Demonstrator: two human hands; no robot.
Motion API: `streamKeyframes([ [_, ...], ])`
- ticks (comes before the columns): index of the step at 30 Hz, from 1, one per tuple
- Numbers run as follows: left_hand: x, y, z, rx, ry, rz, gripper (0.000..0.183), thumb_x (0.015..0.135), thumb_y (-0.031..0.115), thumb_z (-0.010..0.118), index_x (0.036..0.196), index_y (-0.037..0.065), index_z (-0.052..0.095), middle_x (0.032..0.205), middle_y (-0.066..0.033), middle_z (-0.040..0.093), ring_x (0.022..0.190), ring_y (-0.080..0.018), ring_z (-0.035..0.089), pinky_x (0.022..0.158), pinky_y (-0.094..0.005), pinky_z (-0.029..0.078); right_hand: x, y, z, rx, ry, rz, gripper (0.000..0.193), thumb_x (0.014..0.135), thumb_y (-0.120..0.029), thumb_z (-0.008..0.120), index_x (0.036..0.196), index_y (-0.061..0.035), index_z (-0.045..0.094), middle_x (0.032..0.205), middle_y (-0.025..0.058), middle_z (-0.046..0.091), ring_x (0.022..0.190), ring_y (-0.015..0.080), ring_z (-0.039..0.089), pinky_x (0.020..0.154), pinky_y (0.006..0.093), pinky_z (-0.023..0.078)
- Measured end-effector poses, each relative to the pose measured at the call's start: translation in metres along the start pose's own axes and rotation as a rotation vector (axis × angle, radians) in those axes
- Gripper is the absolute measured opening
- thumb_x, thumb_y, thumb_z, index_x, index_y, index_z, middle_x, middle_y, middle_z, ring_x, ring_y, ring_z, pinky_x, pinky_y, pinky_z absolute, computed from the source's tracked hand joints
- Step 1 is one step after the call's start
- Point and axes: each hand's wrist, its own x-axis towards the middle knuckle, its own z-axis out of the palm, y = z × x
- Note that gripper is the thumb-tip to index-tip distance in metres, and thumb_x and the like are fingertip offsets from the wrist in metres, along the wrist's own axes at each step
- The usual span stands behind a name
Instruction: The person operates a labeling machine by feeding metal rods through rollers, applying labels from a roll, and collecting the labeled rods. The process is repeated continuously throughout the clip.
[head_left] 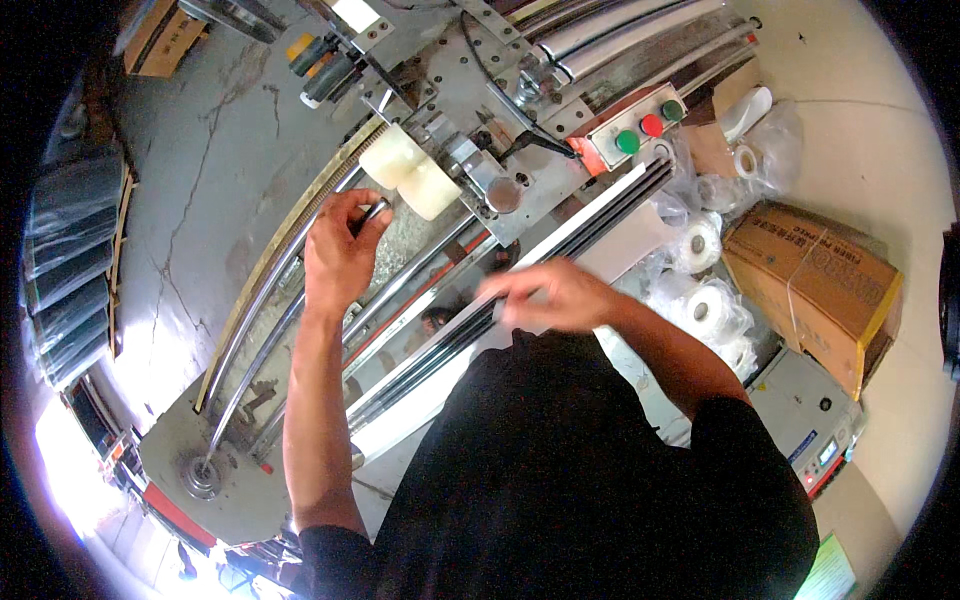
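My left hand (340,250) is closed around a short, shiny metal rod (375,209), its end showing between thumb and fingers. It is beside two cream-white plastic rollers (428,189) on the machine's carriage (520,195). Steel guide rods (418,262) run under and past my left wrist. My right hand (562,296) hovers close to my body, near a white rail with several long black strips (610,213) on it. Motion blurs its fingers, so whether they hold anything cannot be made out.
A control box (640,128) with green and red buttons sits right of the carriage. Beyond it are clear plastic-wrapped rolls (703,305) and a strapped cardboard box (812,285). A grey cabinet (800,410) stands at lower right. Plastic-wrapped dark stacks (75,240) stand far left.
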Motion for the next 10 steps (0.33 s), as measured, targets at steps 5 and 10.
streamKeyframes([
  [5,-0.003,0.004,0.003,0.011,-0.013,0.042,0.03,0.088,0.019,0.078,0.112,0.003,0.071,0.09,-0.0143,0.064,0.078,-0.0246,0.064,0.075,-0.0378,0.051,0.025,0.061,-0.047,-0.697,0.65,0.137,0.03,0.092,-0.022,0.072,0.12,-0.012,0.07,0.104,0.0076,0.076,0.088,0.0273,0.071,0.087,0.0427,0.053],
  [10,-0.008,0.003,0.001,0.017,-0.05,0.027,0.031,0.09,0.022,0.077,0.114,0.004,0.072,0.095,-0.0146,0.065,0.082,-0.0258,0.064,0.079,-0.0386,0.052,0.075,0.116,-0.065,-1.053,0.714,0.021,0.029,0.086,-0.021,0.074,0.112,-0.011,0.069,0.098,0.0145,0.074,0.094,0.0335,0.068,0.09,0.0483,0.048],
])
